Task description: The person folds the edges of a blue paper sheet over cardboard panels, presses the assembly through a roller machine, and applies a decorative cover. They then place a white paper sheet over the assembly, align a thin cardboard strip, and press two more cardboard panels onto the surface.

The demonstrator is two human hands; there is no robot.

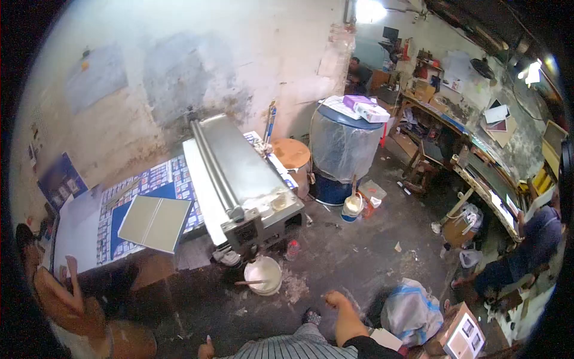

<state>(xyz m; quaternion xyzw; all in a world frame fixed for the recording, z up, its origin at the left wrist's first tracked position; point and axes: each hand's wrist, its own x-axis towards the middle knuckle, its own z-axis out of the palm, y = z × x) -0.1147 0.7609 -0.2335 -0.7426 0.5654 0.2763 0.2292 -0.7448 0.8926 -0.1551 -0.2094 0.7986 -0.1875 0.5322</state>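
My right hand [338, 298] hangs in front of my body over the dark floor, its fingers loosely curled and nothing visible in them. Only the tip of my left hand [206, 347] shows at the bottom edge, one digit pointing up; the rest is out of frame. Ahead stands a roller machine [236, 158] with a long metal roller and a flat metal top. Below its front end is a white bucket [265, 276] of pale paste with a stick across it, nearer my right hand than other containers. A folded grey board [156, 220] lies on the table to the left.
A person [72, 311] sits at left; another person [532, 245] is at the right workbench [490, 188]. A plastic-wrapped drum [347, 146] and a paste bucket [352, 207] stand ahead. A sack [411, 311] and cardboard box [460, 335] are close on my right.
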